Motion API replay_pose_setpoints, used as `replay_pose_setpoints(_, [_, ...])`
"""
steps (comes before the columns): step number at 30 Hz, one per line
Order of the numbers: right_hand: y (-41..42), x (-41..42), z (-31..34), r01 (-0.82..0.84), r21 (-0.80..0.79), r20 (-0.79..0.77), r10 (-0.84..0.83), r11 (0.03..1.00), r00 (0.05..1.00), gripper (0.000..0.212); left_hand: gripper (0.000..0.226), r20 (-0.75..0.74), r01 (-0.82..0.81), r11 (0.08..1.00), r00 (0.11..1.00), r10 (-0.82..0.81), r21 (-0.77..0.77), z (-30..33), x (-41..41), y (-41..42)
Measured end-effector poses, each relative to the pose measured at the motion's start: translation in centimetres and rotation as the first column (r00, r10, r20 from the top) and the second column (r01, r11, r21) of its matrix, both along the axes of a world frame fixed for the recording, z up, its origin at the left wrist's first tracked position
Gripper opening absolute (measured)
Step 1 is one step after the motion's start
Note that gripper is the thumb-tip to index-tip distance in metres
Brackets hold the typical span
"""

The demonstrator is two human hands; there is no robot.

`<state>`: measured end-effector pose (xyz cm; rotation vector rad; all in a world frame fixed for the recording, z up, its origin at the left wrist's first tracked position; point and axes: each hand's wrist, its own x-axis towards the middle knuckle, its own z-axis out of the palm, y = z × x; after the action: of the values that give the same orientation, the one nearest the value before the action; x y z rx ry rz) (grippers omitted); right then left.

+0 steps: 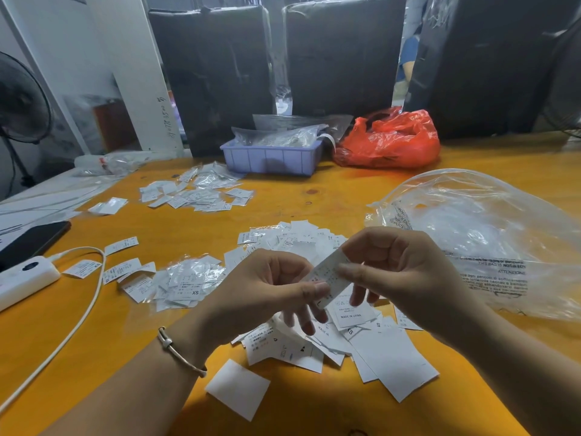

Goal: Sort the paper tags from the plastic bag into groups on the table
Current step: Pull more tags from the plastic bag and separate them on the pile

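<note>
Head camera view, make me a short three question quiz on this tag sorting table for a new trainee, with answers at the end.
1. True or false: both hands hold one paper tag between them.
2. Which stands at the far edge of the table beside the lilac tray?
A. a red plastic bag
B. a green box
C. a metal bucket
3. Fill in: the left wrist wears a ____.

Key
1. True: the left hand and right hand both pinch it.
2. A, the red plastic bag.
3. Bracelet.
</note>
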<state>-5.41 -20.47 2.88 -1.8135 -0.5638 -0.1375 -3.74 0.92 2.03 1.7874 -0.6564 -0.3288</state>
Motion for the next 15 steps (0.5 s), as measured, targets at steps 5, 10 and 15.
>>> replay_pose_setpoints(5, [-0.08, -0.03, 0.21, 0.101, 0.093, 0.063, -0.107, 0.991, 0.992, 0.015, 0.011, -0.002, -0.037, 0.999, 0.999, 0.037, -0.026, -0.06, 0.11, 0.08])
replay_pose_setpoints(10, [0.69, -0.50, -0.33, 0.085, 0.038, 0.093, -0.088, 0.996, 0.992, 0.016, 0.016, -0.013, -0.021, 0.999, 1.000, 0.021, -0.026, -0.11, -0.01, 0.03])
replay_pose_setpoints(15, [0.75, -0.56, -0.11, 0.020, 0.009, 0.142, -0.021, 1.000, 0.990, 0.017, 0.024, -0.007, -0.084, 0.996, 0.996, 0.083, -0.039, -0.42, 0.14, -0.03])
